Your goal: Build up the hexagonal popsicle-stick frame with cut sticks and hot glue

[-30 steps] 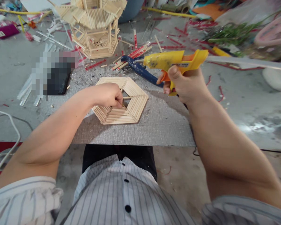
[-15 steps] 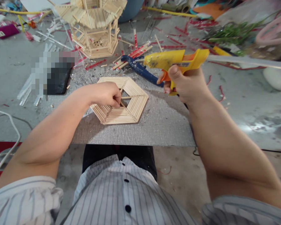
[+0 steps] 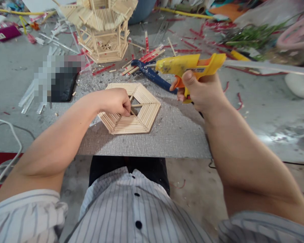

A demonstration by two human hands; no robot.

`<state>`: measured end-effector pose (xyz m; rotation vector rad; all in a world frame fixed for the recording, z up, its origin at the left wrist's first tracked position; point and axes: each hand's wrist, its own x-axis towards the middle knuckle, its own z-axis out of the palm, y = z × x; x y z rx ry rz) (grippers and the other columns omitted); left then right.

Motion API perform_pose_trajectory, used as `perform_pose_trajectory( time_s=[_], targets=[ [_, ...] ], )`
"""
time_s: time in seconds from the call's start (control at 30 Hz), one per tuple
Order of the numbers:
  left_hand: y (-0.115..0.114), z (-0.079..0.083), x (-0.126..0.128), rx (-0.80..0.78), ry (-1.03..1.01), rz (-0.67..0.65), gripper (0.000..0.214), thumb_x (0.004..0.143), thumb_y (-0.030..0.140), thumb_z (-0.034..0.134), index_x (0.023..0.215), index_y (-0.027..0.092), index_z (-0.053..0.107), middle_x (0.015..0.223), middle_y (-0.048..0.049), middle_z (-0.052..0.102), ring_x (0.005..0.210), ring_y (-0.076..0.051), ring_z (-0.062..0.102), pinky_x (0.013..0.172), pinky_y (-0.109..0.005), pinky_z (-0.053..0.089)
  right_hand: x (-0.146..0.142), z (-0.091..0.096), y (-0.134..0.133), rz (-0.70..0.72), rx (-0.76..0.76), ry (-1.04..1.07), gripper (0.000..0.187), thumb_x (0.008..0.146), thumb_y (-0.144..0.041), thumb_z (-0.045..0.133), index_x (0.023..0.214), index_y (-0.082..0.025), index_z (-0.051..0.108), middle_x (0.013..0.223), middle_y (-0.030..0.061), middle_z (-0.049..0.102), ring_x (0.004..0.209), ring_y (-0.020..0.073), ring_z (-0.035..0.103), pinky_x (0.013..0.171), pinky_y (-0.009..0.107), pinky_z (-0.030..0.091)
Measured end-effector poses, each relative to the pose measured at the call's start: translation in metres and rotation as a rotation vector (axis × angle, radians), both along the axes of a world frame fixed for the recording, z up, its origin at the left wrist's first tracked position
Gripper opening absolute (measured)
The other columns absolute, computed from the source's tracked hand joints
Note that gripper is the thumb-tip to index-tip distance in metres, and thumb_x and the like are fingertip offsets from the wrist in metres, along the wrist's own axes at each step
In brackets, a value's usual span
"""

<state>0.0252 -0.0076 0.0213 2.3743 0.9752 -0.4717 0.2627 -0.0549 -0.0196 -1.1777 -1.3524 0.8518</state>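
A flat hexagonal panel (image 3: 149, 116) of pale wooden sticks lies on the table, with spokes crossing a hollow middle. Over its left half is my left hand (image 3: 118, 102), fingers pinched together and pointing down at the inner edge of the opening. Whatever the fingertips hold is hidden beneath them. To the right, my right hand (image 3: 201, 89) grips a yellow hot glue gun (image 3: 178, 64) by its handle, fingers at the orange trigger. The gun is raised, its nozzle pointing left, and a long clear glue stick (image 3: 266, 65) runs out of its back.
A stick-built pavilion model (image 3: 102, 37) stands behind the panel. Blue-handled pliers (image 3: 152, 79) lie under the nozzle, near several red-marked sticks (image 3: 147, 60). A dark phone (image 3: 63, 84) and clear glue sticks (image 3: 30, 94) are at left. A white cable (image 3: 17, 138) hangs over the front edge.
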Motion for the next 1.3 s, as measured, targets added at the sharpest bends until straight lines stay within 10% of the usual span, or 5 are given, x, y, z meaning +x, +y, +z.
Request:
perform_pose_trajectory(
  time_s=[1.3],
  targets=[
    [-0.0032,0.0009,0.002,0.056,-0.004,-0.041,0.027,0.076,0.037,0.061,0.088,0.018,0.076,0.076,-0.0021,0.072,0.074,-0.014,0.059,0.073,-0.025,0.038,-0.0012,-0.0016,-0.0001,-0.023,0.0,-0.023,0.062,0.051,-0.076,0.071,0.069,-0.02,0.052,0.056,-0.0015,0.059,0.03,0.006,0.042,0.029,0.022,0.032]
  ],
)
